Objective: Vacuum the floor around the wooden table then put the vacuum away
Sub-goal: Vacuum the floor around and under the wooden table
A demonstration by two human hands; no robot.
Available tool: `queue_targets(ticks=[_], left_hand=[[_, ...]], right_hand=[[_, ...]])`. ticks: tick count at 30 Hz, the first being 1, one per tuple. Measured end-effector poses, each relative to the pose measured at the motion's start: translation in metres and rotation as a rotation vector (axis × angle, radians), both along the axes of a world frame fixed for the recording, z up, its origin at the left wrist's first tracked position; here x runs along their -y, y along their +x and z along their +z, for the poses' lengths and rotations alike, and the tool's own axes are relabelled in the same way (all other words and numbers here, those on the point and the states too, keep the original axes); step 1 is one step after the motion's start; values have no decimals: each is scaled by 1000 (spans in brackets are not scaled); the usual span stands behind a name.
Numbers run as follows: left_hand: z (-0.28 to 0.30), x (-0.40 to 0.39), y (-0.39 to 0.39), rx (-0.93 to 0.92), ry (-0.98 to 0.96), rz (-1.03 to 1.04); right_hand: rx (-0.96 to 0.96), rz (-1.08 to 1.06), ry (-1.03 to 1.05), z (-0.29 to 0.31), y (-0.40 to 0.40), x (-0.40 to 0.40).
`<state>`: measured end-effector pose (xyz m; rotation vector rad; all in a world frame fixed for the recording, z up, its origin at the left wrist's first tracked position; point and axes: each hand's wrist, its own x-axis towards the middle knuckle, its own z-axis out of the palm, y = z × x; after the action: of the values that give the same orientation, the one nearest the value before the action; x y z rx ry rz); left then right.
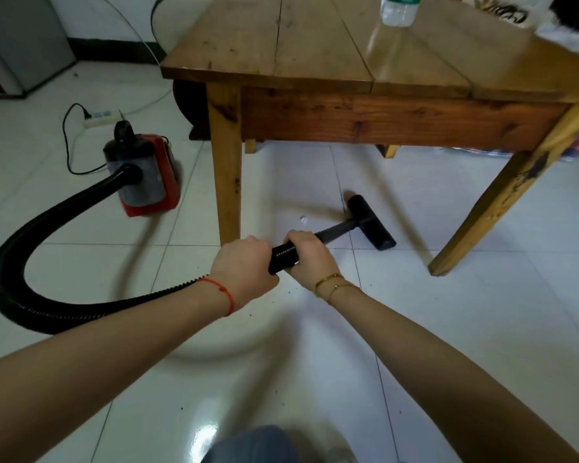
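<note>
The wooden table [315,58] stands ahead on white floor tiles. A red and grey vacuum cleaner [144,177] sits left of the table's near-left leg [226,168]. Its black ribbed hose [24,262] loops left and back to my hands. My left hand [243,267] grips the hose end, and my right hand [310,253] grips it just ahead, at the base of the black wand. The black floor nozzle [370,222] lies on the tiles under the table's front edge. A small white scrap [303,218] lies left of the nozzle.
A white power strip [101,116] with the vacuum's black cord lies behind the vacuum. A grey cabinet [24,41] stands at far left. A clear plastic bottle [398,10] stands on the table. The near-right table leg [502,195] slants outward. Dark specks dot the tiles near me.
</note>
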<state>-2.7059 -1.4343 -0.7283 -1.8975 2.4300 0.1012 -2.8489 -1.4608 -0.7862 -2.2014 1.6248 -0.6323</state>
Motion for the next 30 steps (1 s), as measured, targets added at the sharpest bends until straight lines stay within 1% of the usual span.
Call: queue_targets(ticks=[5,7,12,17,23,26,30], left_hand=[[9,-10,42,9,-51,86],[10,-13,53,5,-41,107],[-4,-16,52,-20,-25,110],[-27,2,16,-84,-20,107],[-50,53,-47,-175,57,93],[-59,84,-79,-172,82,75],[-71,124,-115,-148,98,39]], right_hand=[[7,26,15,7,47,-3],[-2,33,22,6,58,-2],[-65,61,31,-6,57,3],[-122,50,2,-20,22,24],[-185,1,12,-41,-37,69],[-193,-30,14,-48,-68,99],[-248,-87,73,-52,-102,137]])
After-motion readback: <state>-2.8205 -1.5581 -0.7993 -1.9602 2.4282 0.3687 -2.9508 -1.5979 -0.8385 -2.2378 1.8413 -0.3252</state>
